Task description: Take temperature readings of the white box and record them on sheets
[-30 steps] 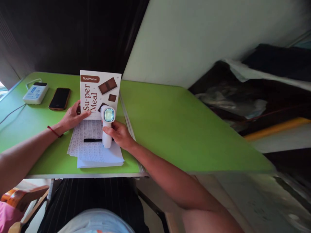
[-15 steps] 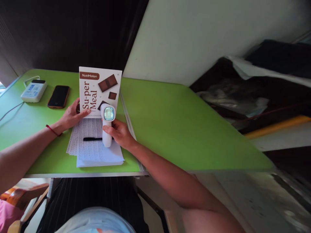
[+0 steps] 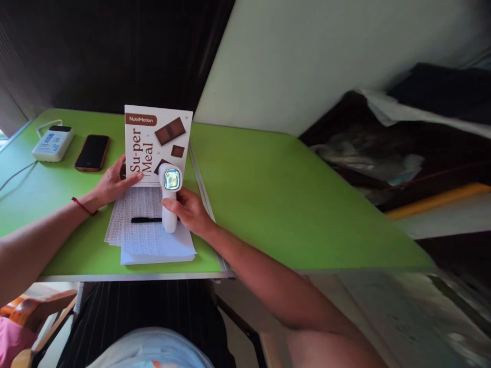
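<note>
My left hand [image 3: 117,180] grips a white cardboard box [image 3: 140,143] by its lower left edge, thumb on the front and the other fingers behind. The box stands upright, printed "NutriMotion Su-per Meal" with pictures of brown bars. My right hand [image 3: 191,209] is closed around the handle of a white handheld device [image 3: 169,217] with a square, shiny window at its head. I cannot tell its exact kind. It covers the box's lower right part. Below the box lie sheets of handwritten paper [image 3: 141,243], with a black pen [image 3: 143,220] across them, partly hidden by the device.
On the green table [image 3: 276,204], a phone [image 3: 92,152] lies left of the box. Farther left sits a white device with a cable [image 3: 52,144]. A dark panel [image 3: 115,56] and a pale wall [image 3: 287,66] stand behind. Shelving with bags [image 3: 368,153] is at the right.
The reflection in the device's square window looks brighter and different. Both hands and the box stay in place.
</note>
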{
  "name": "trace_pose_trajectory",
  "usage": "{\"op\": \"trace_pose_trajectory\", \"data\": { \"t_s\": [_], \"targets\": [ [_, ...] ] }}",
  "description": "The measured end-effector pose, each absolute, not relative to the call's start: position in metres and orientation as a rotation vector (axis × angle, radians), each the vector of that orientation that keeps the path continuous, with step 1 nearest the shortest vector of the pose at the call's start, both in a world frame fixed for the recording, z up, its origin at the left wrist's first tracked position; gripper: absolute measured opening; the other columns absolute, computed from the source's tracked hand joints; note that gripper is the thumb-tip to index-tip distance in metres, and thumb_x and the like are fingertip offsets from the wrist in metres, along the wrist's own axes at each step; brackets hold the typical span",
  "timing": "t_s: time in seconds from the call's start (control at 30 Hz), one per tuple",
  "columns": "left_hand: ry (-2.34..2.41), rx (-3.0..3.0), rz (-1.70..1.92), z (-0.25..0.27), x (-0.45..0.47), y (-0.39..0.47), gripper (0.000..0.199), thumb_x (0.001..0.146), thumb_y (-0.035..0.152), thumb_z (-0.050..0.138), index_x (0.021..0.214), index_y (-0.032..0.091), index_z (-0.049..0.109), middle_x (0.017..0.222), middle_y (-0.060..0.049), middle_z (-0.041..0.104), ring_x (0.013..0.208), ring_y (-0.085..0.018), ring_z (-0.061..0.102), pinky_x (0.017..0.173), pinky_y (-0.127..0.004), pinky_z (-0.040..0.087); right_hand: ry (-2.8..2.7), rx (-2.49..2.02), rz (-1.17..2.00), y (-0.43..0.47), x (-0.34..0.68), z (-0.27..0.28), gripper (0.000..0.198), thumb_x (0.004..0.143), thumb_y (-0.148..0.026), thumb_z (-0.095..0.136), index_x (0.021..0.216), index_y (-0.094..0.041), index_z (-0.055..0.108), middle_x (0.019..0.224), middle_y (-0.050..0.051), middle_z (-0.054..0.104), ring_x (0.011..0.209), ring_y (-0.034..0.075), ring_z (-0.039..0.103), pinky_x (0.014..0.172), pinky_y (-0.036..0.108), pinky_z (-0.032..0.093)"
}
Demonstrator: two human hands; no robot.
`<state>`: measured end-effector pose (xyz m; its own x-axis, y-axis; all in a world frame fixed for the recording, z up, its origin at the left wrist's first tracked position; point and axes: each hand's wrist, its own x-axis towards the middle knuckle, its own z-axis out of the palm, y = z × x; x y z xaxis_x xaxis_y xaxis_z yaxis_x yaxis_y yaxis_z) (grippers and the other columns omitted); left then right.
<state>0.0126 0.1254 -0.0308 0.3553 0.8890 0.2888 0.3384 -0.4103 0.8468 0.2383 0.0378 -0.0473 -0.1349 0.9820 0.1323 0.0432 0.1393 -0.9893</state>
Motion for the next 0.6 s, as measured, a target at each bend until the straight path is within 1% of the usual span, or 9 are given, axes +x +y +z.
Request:
{"op": "trace_pose_trajectory", "data": {
  "t_s": [0.2, 0.37, 0.6],
  "targets": [
    [1.03, 1.858, 1.018, -0.0306, 0.0146, 0.1239, 0.06, 0.079, 0.063, 0.08, 0.121, 0.023, 0.063, 0.12, -0.01, 0.075, 0.111, -0.034, 0.07, 0.096, -0.048, 0.06, -1.393, -1.07, 1.184, 0.0375, 0.2383, -0.0464, 0.037, 0.071, -0.058, 0.076, 0.077, -0.025, 0.061, 0.07, -0.002, 0.058, 0.067, 0.015, 0.05, 0.062, 0.032, 0.046],
    [1.053, 1.878, 1.022, -0.0308, 0.014, 0.1245, 0.059, 0.078, 0.063, 0.081, 0.119, 0.023, 0.064, 0.117, -0.01, 0.075, 0.111, -0.035, 0.07, 0.097, -0.05, 0.06, -1.392, -1.08, 1.187, 0.0372, 0.2381, -0.0454, 0.039, 0.07, -0.059, 0.076, 0.078, -0.024, 0.061, 0.07, -0.002, 0.057, 0.066, 0.014, 0.05, 0.062, 0.032, 0.045],
    [1.031, 1.854, 1.013, -0.0283, 0.0155, 0.1229, 0.059, 0.079, 0.062, 0.081, 0.119, 0.023, 0.063, 0.117, -0.01, 0.076, 0.108, -0.035, 0.071, 0.093, -0.049, 0.061, -1.403, -1.082, 1.176, 0.0365, 0.2381, -0.0437, 0.04, 0.07, -0.061, 0.077, 0.078, -0.024, 0.061, 0.07, -0.002, 0.057, 0.067, 0.015, 0.051, 0.061, 0.031, 0.046]
  ]
}}
